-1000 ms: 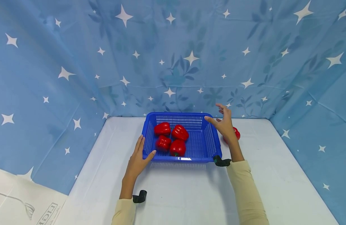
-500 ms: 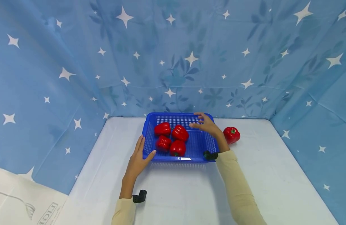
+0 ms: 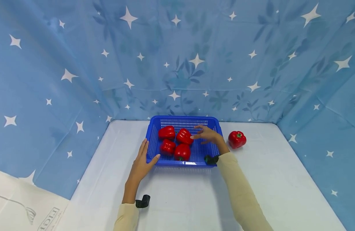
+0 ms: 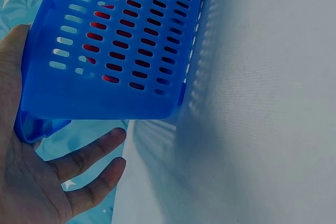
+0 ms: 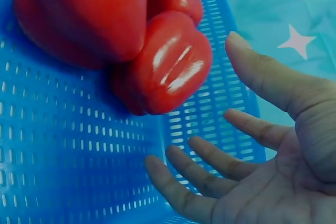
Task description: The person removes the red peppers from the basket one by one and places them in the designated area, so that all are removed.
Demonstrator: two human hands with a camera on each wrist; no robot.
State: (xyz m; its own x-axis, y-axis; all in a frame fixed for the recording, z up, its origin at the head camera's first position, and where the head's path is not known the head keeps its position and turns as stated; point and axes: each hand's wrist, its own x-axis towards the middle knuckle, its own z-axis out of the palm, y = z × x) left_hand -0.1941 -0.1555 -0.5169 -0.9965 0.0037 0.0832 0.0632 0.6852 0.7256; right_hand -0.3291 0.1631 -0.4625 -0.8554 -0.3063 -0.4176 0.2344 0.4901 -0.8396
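Note:
A blue perforated plastic basket [image 3: 204, 162] stands on the white table with several red bell peppers grouped in its left half. My left hand [image 3: 140, 165] rests at the basket's near left corner, fingers along the outer rim and thumb over the front edge; the left wrist view shows two of its fingers [image 4: 86, 195] spread below the rim. Inside the basket's right half, my right hand [image 3: 207, 134] reaches over with fingers spread and holds nothing. Its thumb is close beside the upper right bell pepper [image 3: 184, 136], seen as a glossy pepper [image 5: 176, 61] in the right wrist view.
Another red bell pepper [image 3: 237, 139] sits on the white table [image 3: 183, 199] to the right of the basket. A blue curtain with white stars [image 3: 177, 64] hangs behind and at both sides. Each wrist wears a small black camera mount [image 3: 143, 201].
My right hand has moved left and lower, from above the pepper on the table to inside the basket, uncovering that pepper. The left hand stays where it was.

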